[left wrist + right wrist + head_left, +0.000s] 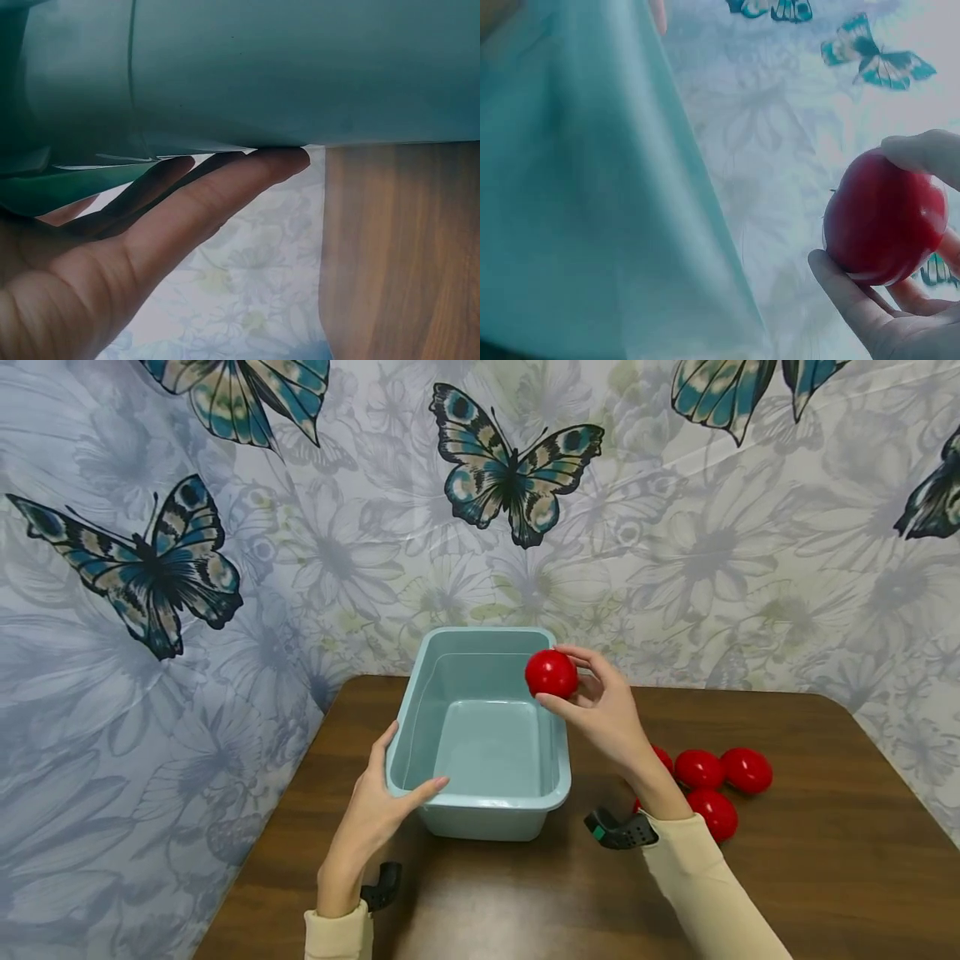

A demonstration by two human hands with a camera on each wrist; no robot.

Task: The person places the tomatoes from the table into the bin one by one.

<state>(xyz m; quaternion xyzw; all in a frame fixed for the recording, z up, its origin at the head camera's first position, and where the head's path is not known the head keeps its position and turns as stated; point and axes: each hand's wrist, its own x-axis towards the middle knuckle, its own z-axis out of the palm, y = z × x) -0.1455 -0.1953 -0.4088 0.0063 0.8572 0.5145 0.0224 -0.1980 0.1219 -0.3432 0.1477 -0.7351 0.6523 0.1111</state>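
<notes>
A pale blue-green plastic basin (491, 747) stands on the wooden table. My left hand (378, 806) holds its near left corner. The thumb reaches over the front rim, and in the left wrist view the long fingers (217, 187) lie nearly straight along the outer wall. Over the basin's right rim, my right hand (600, 702) holds a shiny red apple (551, 674) between thumb and fingertips. In the right wrist view this apple (885, 217) shows a lobed shape, beside the basin's blurred wall (607, 195). The basin's visible floor is bare.
Several more red apples (699, 770) lie grouped on the table (825, 827) to the right, partly hidden by my right forearm. A cloth with butterflies (517, 468) and flowers hangs behind the table and down its left side. Dark straps (621, 829) sit at both wrists.
</notes>
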